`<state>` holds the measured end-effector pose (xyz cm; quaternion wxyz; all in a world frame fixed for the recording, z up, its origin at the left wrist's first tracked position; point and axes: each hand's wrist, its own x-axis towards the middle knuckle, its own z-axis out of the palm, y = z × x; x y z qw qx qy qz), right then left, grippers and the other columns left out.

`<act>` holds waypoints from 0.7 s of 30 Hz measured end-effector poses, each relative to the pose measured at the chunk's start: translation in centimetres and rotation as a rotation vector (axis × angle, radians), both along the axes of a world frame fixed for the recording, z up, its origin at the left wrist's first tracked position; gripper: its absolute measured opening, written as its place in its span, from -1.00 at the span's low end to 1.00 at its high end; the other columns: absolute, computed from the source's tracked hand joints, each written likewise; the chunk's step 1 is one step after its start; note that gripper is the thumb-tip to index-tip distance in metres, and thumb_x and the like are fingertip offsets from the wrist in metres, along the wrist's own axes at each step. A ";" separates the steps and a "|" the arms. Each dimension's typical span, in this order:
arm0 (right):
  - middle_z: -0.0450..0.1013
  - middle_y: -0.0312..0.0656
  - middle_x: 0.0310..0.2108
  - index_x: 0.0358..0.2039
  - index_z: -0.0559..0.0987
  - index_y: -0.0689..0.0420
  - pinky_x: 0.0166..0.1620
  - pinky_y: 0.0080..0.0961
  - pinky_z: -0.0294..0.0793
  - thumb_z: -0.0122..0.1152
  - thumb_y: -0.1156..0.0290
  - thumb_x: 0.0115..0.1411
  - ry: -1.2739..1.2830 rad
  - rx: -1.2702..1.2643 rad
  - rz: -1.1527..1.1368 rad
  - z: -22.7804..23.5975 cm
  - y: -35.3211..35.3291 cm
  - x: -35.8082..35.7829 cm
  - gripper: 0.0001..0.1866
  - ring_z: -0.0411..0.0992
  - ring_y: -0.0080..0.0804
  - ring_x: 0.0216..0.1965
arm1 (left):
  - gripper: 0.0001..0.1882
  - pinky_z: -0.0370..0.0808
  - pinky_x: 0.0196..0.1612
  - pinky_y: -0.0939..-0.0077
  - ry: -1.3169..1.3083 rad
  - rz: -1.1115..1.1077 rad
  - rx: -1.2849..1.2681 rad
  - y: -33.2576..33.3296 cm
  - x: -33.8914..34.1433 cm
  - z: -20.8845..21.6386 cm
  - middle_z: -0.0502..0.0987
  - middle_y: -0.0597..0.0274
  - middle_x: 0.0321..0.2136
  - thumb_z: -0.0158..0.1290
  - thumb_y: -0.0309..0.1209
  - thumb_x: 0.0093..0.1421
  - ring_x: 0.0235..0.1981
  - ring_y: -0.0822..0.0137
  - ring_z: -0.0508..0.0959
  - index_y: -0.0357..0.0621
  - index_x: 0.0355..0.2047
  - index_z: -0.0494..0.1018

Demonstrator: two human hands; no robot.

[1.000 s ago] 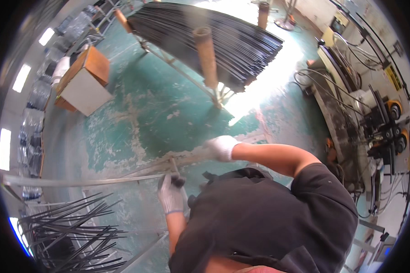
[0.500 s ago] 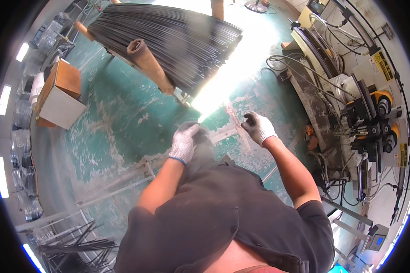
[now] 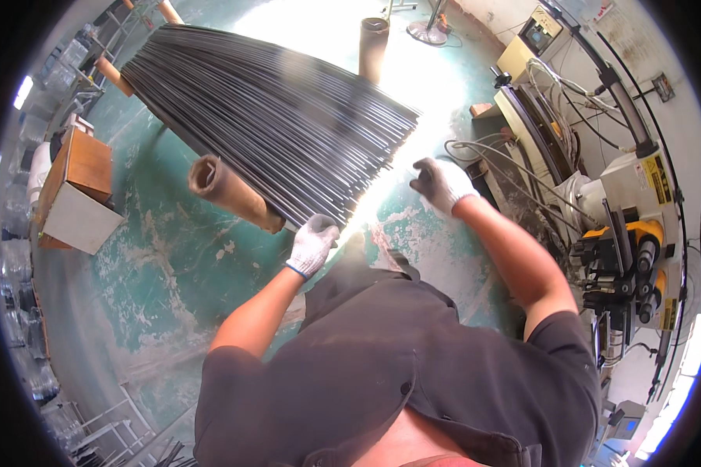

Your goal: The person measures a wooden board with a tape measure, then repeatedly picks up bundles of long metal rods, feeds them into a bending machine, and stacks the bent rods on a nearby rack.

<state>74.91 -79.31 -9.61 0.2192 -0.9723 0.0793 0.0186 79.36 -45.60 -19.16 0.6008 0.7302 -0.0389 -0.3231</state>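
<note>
A wide bundle of long, thin black rods (image 3: 265,101) lies on a rack in front of me, fanning out toward its near end. My left hand (image 3: 311,245), in a white glove with dark grey fingertips, is at the near left corner of the rod ends. Its fingers are loosely bent, and whether they touch the rods is hard to tell. Just off the right side of the rod ends hovers my right hand (image 3: 445,187), gloved alike, its fingers curved and apart with nothing in them. Strong glare washes out the rod tips between the hands.
Brown cardboard tubes (image 3: 237,194) stand up along the rack's sides. To the right is a machine (image 3: 623,257) with hoses and yellow-black parts. A brown and white box (image 3: 82,191) sits at the left. A stand with a round base (image 3: 428,31) is at the far side.
I have come closer to the rack, so the rods sit nearer and lower in view. My left hand has reached the rod ends; my right hand has moved forward beside them.
</note>
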 end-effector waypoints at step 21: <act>0.67 0.12 -0.14 -0.09 0.75 0.17 0.07 -0.16 0.58 0.34 0.09 0.21 0.205 -0.236 0.052 -15.3 -10.3 29.5 -0.57 0.64 0.03 -0.11 | -0.87 0.60 -0.34 0.45 0.248 0.623 -0.075 -1.5 5.9 -4.4 0.66 0.08 -0.37 0.07 -0.51 0.37 -0.46 0.33 0.66 -0.28 -0.11 0.47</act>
